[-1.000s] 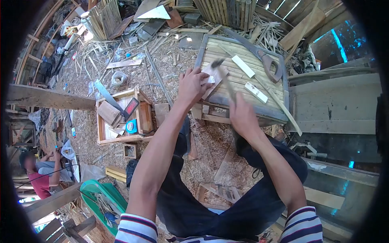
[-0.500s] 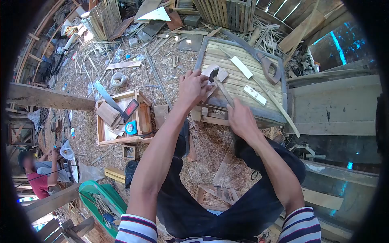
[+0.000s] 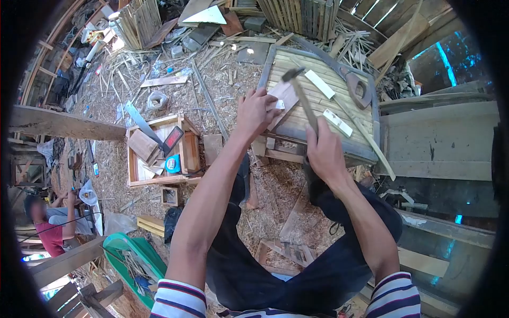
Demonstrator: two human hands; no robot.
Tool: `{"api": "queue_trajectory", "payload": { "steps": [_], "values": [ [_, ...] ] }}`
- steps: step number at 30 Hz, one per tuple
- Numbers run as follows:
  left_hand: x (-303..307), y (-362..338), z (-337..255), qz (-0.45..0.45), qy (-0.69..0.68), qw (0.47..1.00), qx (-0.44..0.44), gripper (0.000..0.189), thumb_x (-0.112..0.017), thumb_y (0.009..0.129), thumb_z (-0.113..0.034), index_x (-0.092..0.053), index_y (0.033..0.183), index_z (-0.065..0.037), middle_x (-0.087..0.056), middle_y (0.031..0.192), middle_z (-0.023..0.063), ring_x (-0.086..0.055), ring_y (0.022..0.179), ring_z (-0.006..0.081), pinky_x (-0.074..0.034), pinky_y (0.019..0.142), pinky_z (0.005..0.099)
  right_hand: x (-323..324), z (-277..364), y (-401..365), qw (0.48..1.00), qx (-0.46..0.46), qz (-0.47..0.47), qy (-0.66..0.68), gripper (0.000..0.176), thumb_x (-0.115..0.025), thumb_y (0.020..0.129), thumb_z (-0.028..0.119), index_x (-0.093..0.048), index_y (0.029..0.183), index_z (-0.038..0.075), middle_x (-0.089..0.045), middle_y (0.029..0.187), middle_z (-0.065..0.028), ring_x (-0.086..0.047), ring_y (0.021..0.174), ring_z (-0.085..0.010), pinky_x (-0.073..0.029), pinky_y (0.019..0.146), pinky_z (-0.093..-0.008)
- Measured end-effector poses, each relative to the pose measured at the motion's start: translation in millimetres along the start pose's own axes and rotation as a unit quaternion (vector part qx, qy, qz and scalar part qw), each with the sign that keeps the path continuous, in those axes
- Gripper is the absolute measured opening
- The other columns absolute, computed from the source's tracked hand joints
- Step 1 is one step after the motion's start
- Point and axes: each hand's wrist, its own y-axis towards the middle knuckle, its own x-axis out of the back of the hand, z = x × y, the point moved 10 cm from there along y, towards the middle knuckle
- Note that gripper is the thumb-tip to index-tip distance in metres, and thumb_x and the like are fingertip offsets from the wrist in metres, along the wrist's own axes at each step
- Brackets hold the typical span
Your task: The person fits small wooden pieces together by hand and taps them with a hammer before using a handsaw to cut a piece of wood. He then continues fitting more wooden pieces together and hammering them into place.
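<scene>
Gripping blurred hammer (image 3: 306,100), right hand (image 3: 325,151); pinching partly hidden white piece (image 3: 280,104), left hand (image 3: 254,114).

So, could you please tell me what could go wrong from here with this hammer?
The hammer in the right hand could hit the left hand, because its fingertips are right at the small white piece. That piece might also slip or tilt under a blow, since only the fingers seem to steady it over the wooden board.
</scene>
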Motion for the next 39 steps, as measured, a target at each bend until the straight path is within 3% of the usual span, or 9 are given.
{"api": "queue_trajectory", "payload": {
  "steps": [4,6,8,14,17,26,28,30,39],
  "values": [
    [1,0,-2,0.002,0.013,1.0,-0.002,0.036,-0.075,0.073,-0.033,-0.072,0.103,-0.013,-0.06,0.099,0.0028,-0.052,0.103,0.0252,-0.037,0.089,0.0422,-13,-24,-1,0.998,-0.016,-0.025,0.048,0.024,-0.049,0.094,0.02,-0.044,0.099,-0.003,-0.058,0.073,-0.0362,-0.059,0.075,-0.0519,-0.045,0.069,-0.0591],
    [4,0,-6,-0.002,0.013,1.0,-0.003,0.036,-0.075,0.073,-0.033,-0.072,0.103,-0.013,-0.06,0.099,0.0028,-0.052,0.103,0.025,-0.037,0.089,0.0421,-35,-34,2,0.995,0.028,0.033,-0.087,0.024,-0.05,0.094,0.02,-0.044,0.099,-0.002,-0.056,0.069,-0.0349,-0.06,0.073,-0.0508,-0.044,0.065,-0.0583],
    [3,1,-3,-0.002,0.012,1.0,0.0,0.036,-0.075,0.073,-0.033,-0.072,0.103,-0.014,-0.06,0.099,0.0028,-0.052,0.103,0.0249,-0.038,0.089,0.0419,-28,-32,4,0.995,0.036,0.032,-0.091,0.024,-0.05,0.094,0.02,-0.044,0.099,-0.003,-0.057,0.068,-0.0336,-0.059,0.073,-0.052,-0.045,0.065,-0.0581],
    [0,0,-2,-0.002,0.022,1.0,-0.01,0.035,-0.075,0.073,-0.033,-0.072,0.102,-0.014,-0.061,0.101,0.0027,-0.052,0.104,0.0249,-0.037,0.09,0.0419,-5,-17,-2,0.997,-0.009,-0.039,0.064,0.025,-0.048,0.095,0.02,-0.047,0.099,-0.004,-0.06,0.074,-0.0327,-0.059,0.076,-0.053,-0.046,0.068,-0.0583],
    [2,0,-4,-0.003,0.025,1.0,-0.004,0.036,-0.075,0.073,-0.033,-0.072,0.103,-0.014,-0.061,0.1,0.0032,-0.052,0.105,0.0252,-0.037,0.09,0.0417,-34,-41,5,0.995,0.036,0.019,-0.089,0.024,-0.049,0.095,0.021,-0.046,0.098,-0.003,-0.058,0.069,-0.0324,-0.059,0.073,-0.051,-0.044,0.062,-0.0574],
    [1,0,-3,-0.004,0.011,1.0,-0.009,0.034,-0.075,0.073,-0.033,-0.073,0.101,-0.013,-0.061,0.097,0.003,-0.052,0.103,0.0246,-0.037,0.089,0.0405,-14,-27,0,0.998,-0.038,-0.016,0.048,0.023,-0.049,0.094,0.02,-0.048,0.097,-0.002,-0.06,0.077,-0.0339,-0.059,0.077,-0.0529,-0.046,0.07,-0.0594],
    [4,1,-7,-0.005,0.011,1.0,-0.01,0.034,-0.074,0.074,-0.033,-0.072,0.101,-0.013,-0.061,0.097,0.0034,-0.052,0.102,0.0247,-0.037,0.089,0.0407,-33,-36,5,0.996,0.01,0.039,-0.083,0.024,-0.05,0.093,0.02,-0.048,0.097,-0.003,-0.06,0.075,-0.0341,-0.059,0.077,-0.0521,-0.046,0.069,-0.0588],
    [3,0,-5,-0.003,0.011,1.0,-0.005,0.034,-0.074,0.074,-0.033,-0.072,0.101,-0.012,-0.06,0.097,0.0038,-0.052,0.102,0.0248,-0.037,0.089,0.041,-27,-34,9,0.996,0.008,0.042,-0.081,0.024,-0.051,0.092,0.02,-0.049,0.096,-0.004,-0.06,0.075,-0.0334,-0.06,0.077,-0.0513,-0.047,0.07,-0.0575],
    [2,-3,-18,-0.025,0.093,0.993,-0.073,0.027,-0.067,0.082,-0.028,-0.069,0.104,-0.012,-0.061,0.1,0.0032,-0.053,0.105,0.0241,-0.041,0.09,0.0405,50,-43,28,0.996,-0.007,-0.084,-0.021,0.028,-0.057,0.09,0.024,-0.053,0.089,-0.003,-0.059,0.073,-0.0282,-0.059,0.077,-0.0476,-0.044,0.067,-0.0502]
  ]
}}
